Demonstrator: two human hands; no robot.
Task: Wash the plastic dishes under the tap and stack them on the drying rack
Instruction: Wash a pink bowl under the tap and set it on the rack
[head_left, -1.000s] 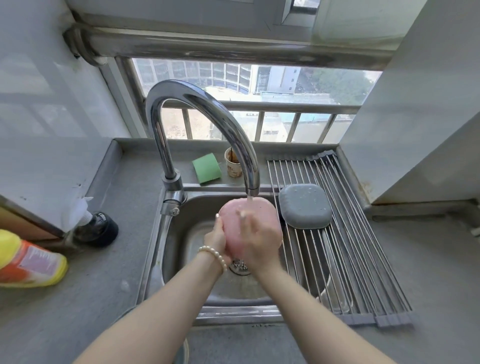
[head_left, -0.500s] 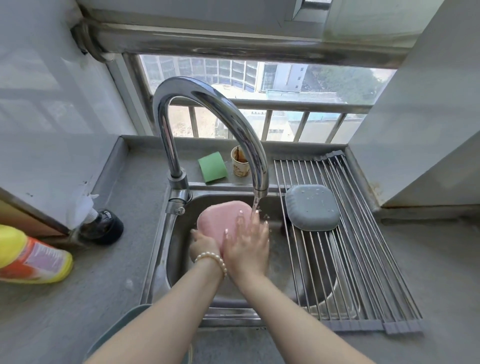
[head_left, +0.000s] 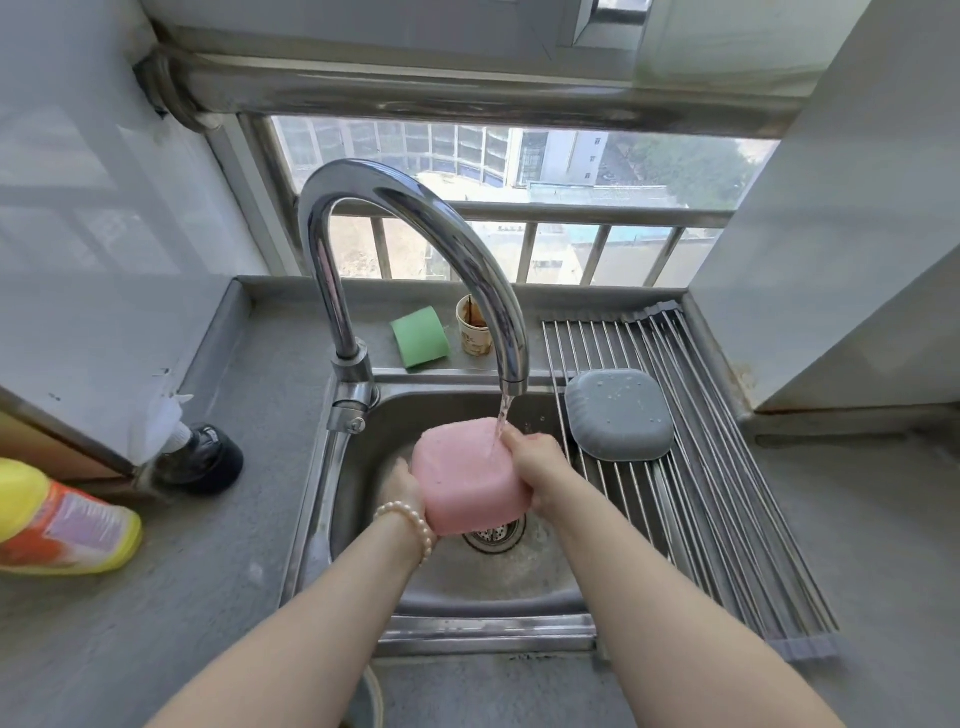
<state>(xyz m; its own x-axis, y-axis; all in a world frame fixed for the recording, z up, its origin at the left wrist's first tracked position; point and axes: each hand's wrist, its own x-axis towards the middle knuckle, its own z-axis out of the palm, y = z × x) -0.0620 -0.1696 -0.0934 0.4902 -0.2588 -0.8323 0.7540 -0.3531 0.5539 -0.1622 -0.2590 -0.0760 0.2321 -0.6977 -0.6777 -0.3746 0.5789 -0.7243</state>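
Daylight from the barred window falls across a grey counter (head_left: 249, 519) and steel sink (head_left: 467, 618), where I hold a pink plastic dish (head_left: 467, 475) upside down beneath the tap (head_left: 415, 208), the stream striking its far right corner. Wet plastic is slippery, so the dish could twist out of my grip and drop onto the drain, and water glancing off its domed back could spray the counter. My left hand (head_left: 400, 483) cups the dish's left edge, its fingers hidden behind the plastic; my right hand (head_left: 535, 462) curls around the right edge, fingertips at the point where the stream lands. A grey dish (head_left: 618, 413) already lies face down on the drying rack (head_left: 727, 493), just beside the sink.
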